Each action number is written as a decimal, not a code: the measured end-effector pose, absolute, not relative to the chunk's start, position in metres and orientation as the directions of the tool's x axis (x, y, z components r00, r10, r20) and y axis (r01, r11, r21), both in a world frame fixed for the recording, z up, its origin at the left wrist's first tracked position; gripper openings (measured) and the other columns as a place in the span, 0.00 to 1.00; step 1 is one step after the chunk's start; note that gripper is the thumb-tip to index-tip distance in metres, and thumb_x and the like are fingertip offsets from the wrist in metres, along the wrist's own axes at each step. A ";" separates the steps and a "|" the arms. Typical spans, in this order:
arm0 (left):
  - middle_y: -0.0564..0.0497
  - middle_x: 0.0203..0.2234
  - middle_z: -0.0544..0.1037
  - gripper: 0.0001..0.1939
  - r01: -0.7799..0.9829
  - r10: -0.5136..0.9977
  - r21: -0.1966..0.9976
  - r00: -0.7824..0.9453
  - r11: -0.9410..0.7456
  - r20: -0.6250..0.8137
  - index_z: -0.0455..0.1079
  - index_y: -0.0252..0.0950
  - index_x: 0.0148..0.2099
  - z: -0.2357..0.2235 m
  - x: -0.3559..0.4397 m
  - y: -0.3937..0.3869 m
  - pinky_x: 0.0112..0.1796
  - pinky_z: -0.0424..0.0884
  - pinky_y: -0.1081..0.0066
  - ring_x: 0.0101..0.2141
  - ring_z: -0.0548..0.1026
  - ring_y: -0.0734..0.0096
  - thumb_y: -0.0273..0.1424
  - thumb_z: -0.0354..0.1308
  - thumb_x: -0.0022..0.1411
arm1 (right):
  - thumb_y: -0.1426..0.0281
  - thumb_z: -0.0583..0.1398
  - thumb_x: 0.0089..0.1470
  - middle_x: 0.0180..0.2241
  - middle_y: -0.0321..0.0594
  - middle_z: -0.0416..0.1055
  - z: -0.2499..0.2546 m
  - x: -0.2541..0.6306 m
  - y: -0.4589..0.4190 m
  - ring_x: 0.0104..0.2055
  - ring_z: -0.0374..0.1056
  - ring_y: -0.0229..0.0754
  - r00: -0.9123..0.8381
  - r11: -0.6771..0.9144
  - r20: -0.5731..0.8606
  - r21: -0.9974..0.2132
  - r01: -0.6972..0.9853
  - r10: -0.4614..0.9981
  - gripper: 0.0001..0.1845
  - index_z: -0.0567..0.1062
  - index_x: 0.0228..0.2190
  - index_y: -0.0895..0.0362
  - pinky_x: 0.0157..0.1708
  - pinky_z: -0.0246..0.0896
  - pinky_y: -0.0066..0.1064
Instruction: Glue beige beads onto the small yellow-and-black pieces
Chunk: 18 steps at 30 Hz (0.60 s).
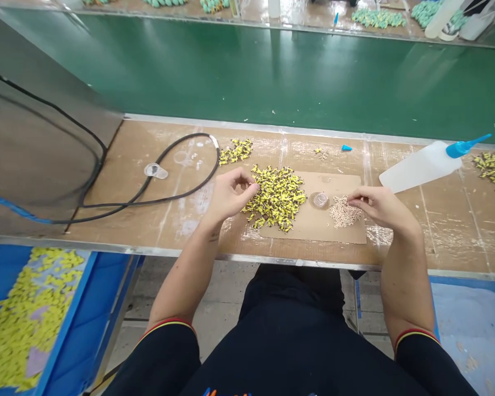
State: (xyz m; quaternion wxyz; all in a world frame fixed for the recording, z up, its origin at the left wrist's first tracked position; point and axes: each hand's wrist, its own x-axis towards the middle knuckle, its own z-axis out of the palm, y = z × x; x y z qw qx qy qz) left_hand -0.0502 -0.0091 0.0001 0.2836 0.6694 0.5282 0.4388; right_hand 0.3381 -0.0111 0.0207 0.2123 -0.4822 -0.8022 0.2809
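My left hand (233,193) is at the left edge of a pile of small yellow-and-black pieces (277,199), thumb and fingertips drawn together; whatever they pinch is too small to make out. Over the right side of a heap of tiny beige pieces (343,213), my right hand (375,204) has its fingertips closed in a pinch, and I cannot see what is in them. Between the two piles stands a small clear round container (320,200). A piece of brown cardboard (313,234) lies under the beige heap and the container.
A white squeeze bottle (421,165) with a blue nozzle lies tilted to the right. A black cable (177,196) loops on the left beside a clear plastic cup (155,171). Behind runs a green belt (272,77). Blue bins (103,297) sit below the table edge.
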 end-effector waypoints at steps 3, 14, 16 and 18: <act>0.57 0.24 0.69 0.09 0.189 0.929 0.909 0.068 -0.371 0.364 0.64 0.39 0.30 0.015 -0.013 0.010 0.28 0.64 0.73 0.25 0.66 0.78 0.31 0.64 0.53 | 0.65 0.68 0.57 0.30 0.37 0.82 0.033 0.325 0.001 0.30 0.75 0.40 -0.376 0.400 0.208 -0.725 0.560 0.903 0.05 0.82 0.32 0.52 0.31 0.69 0.35; 0.53 0.27 0.75 0.10 0.057 0.777 0.822 0.368 -0.566 0.510 0.70 0.39 0.37 -0.010 0.045 0.009 0.35 0.71 0.69 0.29 0.73 0.74 0.27 0.50 0.72 | 0.67 0.73 0.53 0.32 0.34 0.83 0.005 0.294 -0.007 0.34 0.81 0.41 -0.112 0.414 0.399 -0.866 0.280 0.910 0.11 0.80 0.39 0.50 0.35 0.81 0.36; 0.52 0.29 0.78 0.08 0.099 0.748 0.777 0.369 -0.622 0.552 0.73 0.38 0.40 -0.009 0.050 0.000 0.36 0.72 0.70 0.31 0.75 0.73 0.27 0.53 0.72 | 0.68 0.73 0.53 0.31 0.33 0.83 0.010 0.289 -0.012 0.32 0.81 0.41 -0.132 0.446 0.426 -0.844 0.299 0.895 0.13 0.79 0.40 0.49 0.35 0.81 0.37; 0.51 0.32 0.79 0.04 0.126 0.730 0.744 0.355 -0.657 0.584 0.74 0.38 0.44 -0.009 0.056 -0.007 0.37 0.73 0.71 0.33 0.76 0.73 0.28 0.57 0.71 | 0.68 0.73 0.54 0.30 0.33 0.83 0.014 0.284 -0.017 0.31 0.81 0.42 -0.160 0.471 0.443 -0.816 0.335 0.882 0.14 0.78 0.41 0.48 0.35 0.80 0.38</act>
